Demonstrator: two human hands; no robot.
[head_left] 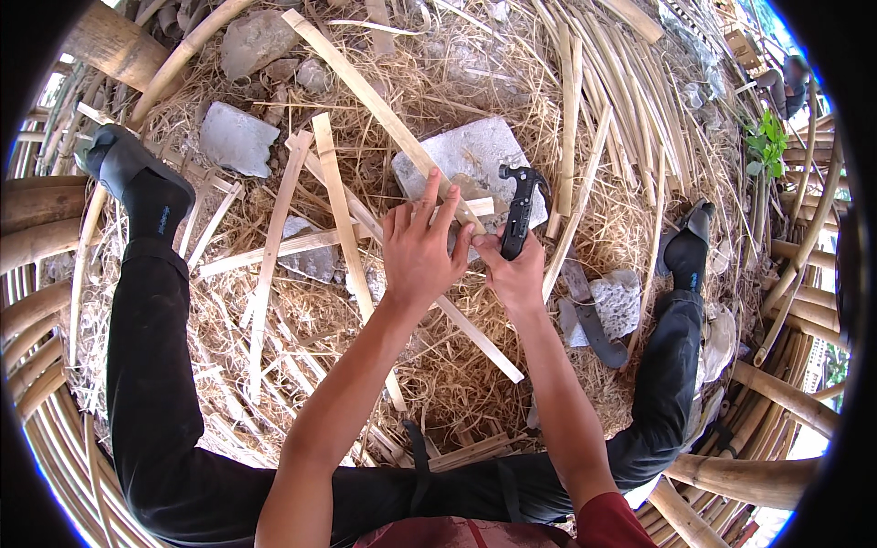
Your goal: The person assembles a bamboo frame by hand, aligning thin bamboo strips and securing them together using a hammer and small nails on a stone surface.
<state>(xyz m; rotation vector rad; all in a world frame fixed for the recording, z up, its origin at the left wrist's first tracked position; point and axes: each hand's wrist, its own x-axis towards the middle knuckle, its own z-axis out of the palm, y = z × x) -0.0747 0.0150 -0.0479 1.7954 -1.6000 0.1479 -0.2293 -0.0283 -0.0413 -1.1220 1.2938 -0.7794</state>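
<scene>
At the bottom of the frame the person sits on the ground with legs in black trousers spread to the lower left and lower right, both forearms reaching up into the middle of the frame. The left hand lies palm-down with its fingers partly spread, pressing on a long bamboo strip that runs diagonally from the top centre down past the hands to the lower middle. Just to its right, the right hand is closed around the black handle of a hatchet, whose dark head points up toward the centre of the frame, close above the strip. Under the strip, just beyond the fingers, sits a flat grey stone slab. Cut bamboo slats lie crossed over the straw-covered ground left of centre. A sheathed blade rests on the straw beside a pale rough stone at centre right. Farther off, another grey stone lies at upper left, and bundles of long bamboo strips fan across the upper right.
</scene>
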